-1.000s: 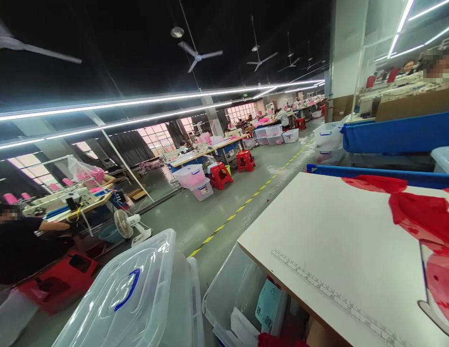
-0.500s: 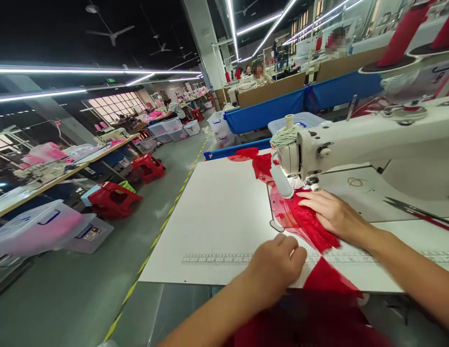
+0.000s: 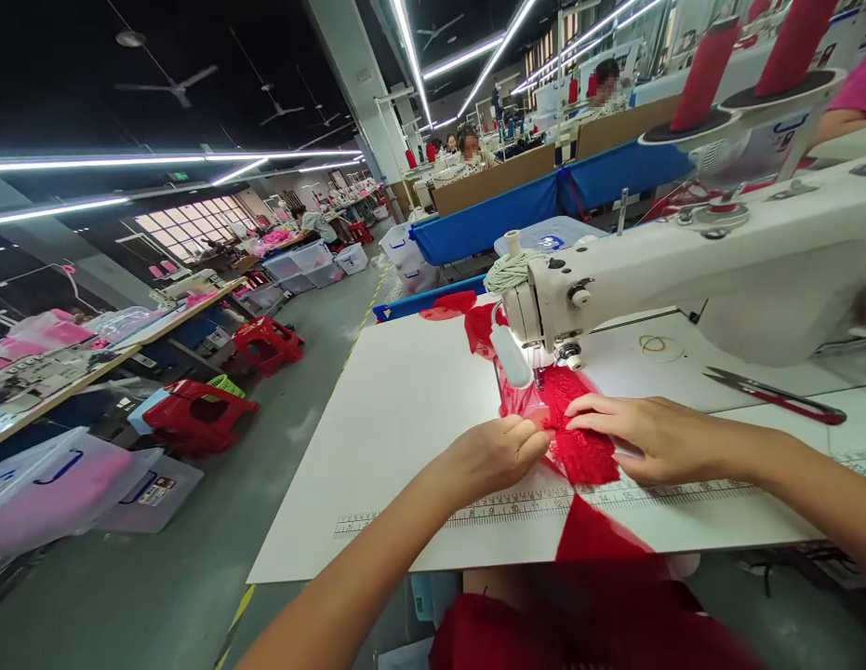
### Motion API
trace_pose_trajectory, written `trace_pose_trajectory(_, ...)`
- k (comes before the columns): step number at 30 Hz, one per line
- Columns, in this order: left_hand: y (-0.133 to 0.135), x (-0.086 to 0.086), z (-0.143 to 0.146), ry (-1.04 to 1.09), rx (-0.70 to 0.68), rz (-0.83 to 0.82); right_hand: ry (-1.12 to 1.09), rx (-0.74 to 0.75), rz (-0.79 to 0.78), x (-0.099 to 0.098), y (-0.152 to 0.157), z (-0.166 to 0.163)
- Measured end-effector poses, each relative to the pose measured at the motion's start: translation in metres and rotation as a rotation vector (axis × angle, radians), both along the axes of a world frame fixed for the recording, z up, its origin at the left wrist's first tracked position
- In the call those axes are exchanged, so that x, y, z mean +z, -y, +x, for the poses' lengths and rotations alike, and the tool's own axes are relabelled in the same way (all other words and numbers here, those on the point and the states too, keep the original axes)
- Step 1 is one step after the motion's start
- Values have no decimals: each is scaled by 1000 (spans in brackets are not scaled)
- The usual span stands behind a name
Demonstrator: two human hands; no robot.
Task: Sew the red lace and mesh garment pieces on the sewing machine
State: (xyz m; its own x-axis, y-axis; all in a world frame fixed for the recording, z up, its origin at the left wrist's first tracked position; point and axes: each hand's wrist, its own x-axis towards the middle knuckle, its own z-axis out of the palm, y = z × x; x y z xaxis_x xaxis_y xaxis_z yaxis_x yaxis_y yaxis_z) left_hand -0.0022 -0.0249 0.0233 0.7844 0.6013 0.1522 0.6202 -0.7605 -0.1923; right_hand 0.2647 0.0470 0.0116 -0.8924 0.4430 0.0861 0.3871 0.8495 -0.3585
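Under the head of a white sewing machine (image 3: 684, 270) lies a piece of red lace fabric (image 3: 587, 454) with a sheer edge. My left hand (image 3: 499, 454) is closed in a pinch on the fabric's left edge, just in front of the needle area. On the fabric's right side rests my right hand (image 3: 659, 439), its fingers stretched out over the lace and the thumb apart. More red fabric trails behind the needle to the table's far edge. A darker red piece (image 3: 596, 535) hangs over the front edge towards my lap.
Thread snips (image 3: 774, 395) lie right of my right hand. A ruler scale (image 3: 474, 512) runs along the front of the white table (image 3: 377, 409). Red thread cones (image 3: 704, 74) stand behind the machine. Left of the aisle are red stools (image 3: 199, 417) and plastic bins (image 3: 48, 489).
My left hand has moved up from the table's front to the fabric and now pinches its edge. My right hand has slid back from the needle towards me. The camera view has shifted right.
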Motion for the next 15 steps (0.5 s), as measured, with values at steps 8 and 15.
trace_pose_trajectory(8,-5,-21,19,131,187,38,21,-118,184,-5,2,-24)
trace_pose_trajectory(15,-4,-14,19,229,109,1,-4,-96,5,6,-15,-34)
